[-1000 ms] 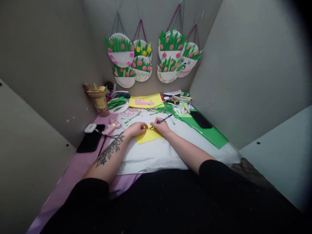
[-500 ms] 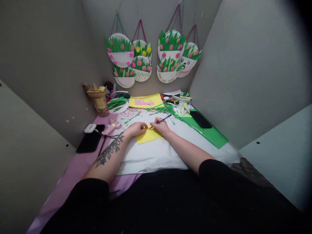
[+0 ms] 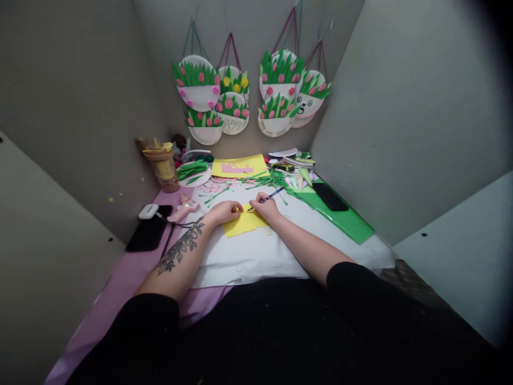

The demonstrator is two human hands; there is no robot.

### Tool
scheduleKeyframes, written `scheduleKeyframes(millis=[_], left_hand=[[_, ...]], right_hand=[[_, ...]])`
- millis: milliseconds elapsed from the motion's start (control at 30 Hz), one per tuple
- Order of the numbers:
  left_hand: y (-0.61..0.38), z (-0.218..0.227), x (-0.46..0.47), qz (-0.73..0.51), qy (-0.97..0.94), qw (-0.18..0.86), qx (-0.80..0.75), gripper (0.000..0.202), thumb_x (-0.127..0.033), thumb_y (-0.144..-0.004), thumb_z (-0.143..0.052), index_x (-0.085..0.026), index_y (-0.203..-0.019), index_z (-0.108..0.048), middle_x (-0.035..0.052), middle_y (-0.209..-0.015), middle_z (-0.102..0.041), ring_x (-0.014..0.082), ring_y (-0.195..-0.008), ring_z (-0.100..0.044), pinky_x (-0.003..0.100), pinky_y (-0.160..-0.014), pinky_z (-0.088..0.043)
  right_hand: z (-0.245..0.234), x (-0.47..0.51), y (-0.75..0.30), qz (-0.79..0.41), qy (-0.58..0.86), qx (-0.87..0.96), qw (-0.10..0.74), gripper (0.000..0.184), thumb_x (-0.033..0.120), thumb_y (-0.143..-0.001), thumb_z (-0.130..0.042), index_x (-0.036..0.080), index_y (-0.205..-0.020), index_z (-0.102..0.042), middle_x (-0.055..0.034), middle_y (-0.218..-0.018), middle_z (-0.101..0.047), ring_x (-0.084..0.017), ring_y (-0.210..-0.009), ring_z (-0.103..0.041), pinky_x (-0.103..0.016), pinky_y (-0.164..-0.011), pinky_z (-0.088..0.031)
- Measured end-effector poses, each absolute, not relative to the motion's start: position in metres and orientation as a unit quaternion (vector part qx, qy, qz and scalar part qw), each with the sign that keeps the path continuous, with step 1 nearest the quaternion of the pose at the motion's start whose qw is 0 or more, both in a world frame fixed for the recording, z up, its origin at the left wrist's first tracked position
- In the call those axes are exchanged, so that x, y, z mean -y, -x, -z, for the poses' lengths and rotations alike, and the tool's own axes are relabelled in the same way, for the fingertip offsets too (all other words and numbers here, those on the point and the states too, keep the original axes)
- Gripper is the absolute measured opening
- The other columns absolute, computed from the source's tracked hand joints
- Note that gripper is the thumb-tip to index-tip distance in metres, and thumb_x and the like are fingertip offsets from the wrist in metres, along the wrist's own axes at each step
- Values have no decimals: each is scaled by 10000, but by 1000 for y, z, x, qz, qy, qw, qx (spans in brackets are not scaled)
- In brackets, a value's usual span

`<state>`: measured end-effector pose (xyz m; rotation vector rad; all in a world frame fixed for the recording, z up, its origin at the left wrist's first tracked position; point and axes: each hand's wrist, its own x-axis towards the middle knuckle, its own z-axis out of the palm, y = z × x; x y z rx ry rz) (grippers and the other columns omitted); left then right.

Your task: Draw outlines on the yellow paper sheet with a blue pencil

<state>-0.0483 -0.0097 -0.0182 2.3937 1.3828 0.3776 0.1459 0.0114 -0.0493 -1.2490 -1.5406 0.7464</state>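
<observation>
A yellow paper piece (image 3: 242,225) lies on a white sheet (image 3: 256,256) in the middle of the table. My left hand (image 3: 224,212) rests on the paper's upper left corner, fingers curled and pressing it down. My right hand (image 3: 266,209) grips a blue pencil (image 3: 269,196), whose tip touches the paper's top edge just right of my left fingertips. Both forearms stretch forward from black sleeves; the left one bears a tattoo.
A pink glue gun (image 3: 183,209), a black phone (image 3: 149,233) and a white case (image 3: 148,210) sit at left. A jar (image 3: 165,170), green paper strips (image 3: 267,182), a yellow sheet (image 3: 239,166) lie behind. Green sheet (image 3: 344,219) with a dark phone (image 3: 330,196) at right. Paper-plate crafts (image 3: 232,101) hang on the wall.
The pencil and my right hand have shifted very slightly; otherwise nothing has visibly moved.
</observation>
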Motion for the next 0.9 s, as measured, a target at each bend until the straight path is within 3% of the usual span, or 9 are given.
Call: scheduleKeyframes(millis=[267,467,700,900], left_hand=[[48,16,11,-128,-845,174,-489,351,-284,-731,-514,-225,-1036,-676,11,-835,-665,139,-697,-566,211,-599,-390],[47,15,12,-126,-843,176,-493,351,-289,-728,-517,-223,-1033,-678,12,-833,-666,138,-698,-565,210,-611,-395],[47,14,12,-129,-842,181,-491,355,-286,-727,-515,-214,-1034,-679,14,-823,-664,139,-693,-567,212,-605,-401],[48,16,11,-131,-845,176,-488,349,-293,-736,-509,-220,-1032,-679,11,-827,-669,139,-692,-570,214,-608,-403]], right_hand=[[49,-9,-144,-315,503,643,484,274,362,-638,-631,211,-545,-422,58,-474,-441,-111,-512,-402,-235,-511,-327],[45,-8,-146,-305,515,625,502,241,296,-622,-610,210,-529,-405,62,-467,-417,-107,-511,-392,-234,-507,-322],[45,-6,-144,-310,505,645,482,279,368,-636,-629,211,-540,-419,59,-484,-427,-111,-526,-396,-239,-525,-327],[45,-9,-146,-296,520,629,497,229,282,-614,-595,210,-520,-400,61,-484,-401,-111,-532,-387,-238,-524,-315]])
